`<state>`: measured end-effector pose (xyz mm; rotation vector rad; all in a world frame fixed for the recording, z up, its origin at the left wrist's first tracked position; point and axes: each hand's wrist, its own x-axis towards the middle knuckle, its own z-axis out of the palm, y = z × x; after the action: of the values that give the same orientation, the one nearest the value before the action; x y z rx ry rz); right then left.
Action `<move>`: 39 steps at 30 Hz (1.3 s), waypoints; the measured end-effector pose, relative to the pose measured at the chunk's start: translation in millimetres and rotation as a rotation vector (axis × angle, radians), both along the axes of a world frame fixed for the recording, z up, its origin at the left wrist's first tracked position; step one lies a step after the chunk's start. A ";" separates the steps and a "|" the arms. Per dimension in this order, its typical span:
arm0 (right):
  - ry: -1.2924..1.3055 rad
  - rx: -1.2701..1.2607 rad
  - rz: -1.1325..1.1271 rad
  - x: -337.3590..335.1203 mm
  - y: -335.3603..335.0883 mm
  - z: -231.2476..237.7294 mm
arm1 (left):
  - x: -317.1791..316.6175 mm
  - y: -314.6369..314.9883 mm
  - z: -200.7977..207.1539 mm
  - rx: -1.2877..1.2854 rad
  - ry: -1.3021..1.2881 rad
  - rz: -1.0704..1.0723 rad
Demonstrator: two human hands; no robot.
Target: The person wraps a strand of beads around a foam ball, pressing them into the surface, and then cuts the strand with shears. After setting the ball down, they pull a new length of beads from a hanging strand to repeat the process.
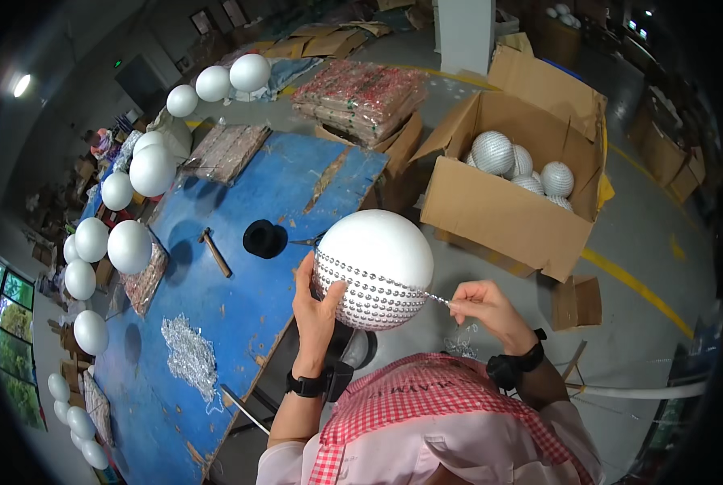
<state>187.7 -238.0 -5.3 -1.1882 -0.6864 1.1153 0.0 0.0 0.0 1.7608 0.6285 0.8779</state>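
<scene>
A large white foam ball [378, 242] is in front of me, its lower half wrapped in rows of a silver bead chain [369, 293]. My left hand [316, 311] grips the ball's left side, thumb pressed over the beads. Pinched in my right hand [488, 310], just right of the ball, is the free run of the bead chain, pulled taut from the ball's side. A loose tangle of the strand hangs below that hand. On the blue table, a heap of silver bead chain [190, 356] lies to the left.
A hammer [215, 252], a black cup-like object [264, 238] and scissors [305, 241] lie on the blue table [248, 323]. White balls [129, 246] stand along its far left side. An open cardboard box [499, 218] at right holds several bead-wrapped balls. Wrapped packs [361, 93] are stacked behind.
</scene>
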 end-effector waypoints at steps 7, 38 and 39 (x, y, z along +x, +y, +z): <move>-0.075 -0.042 -0.039 6.1 19.7 -22.5 | -1.1 7.5 -5.1 0.013 0.006 0.052; -0.022 -0.064 -0.084 11.2 24.8 -49.0 | -1.6 15.1 -23.2 -0.081 0.078 0.151; -0.021 -0.063 -0.086 10.2 24.2 -46.8 | -2.3 15.3 -22.7 -0.080 0.079 0.149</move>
<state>197.9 -213.8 -52.0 -1.2732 -0.6138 1.0607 -2.3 15.3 -22.7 1.6994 0.8444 0.8752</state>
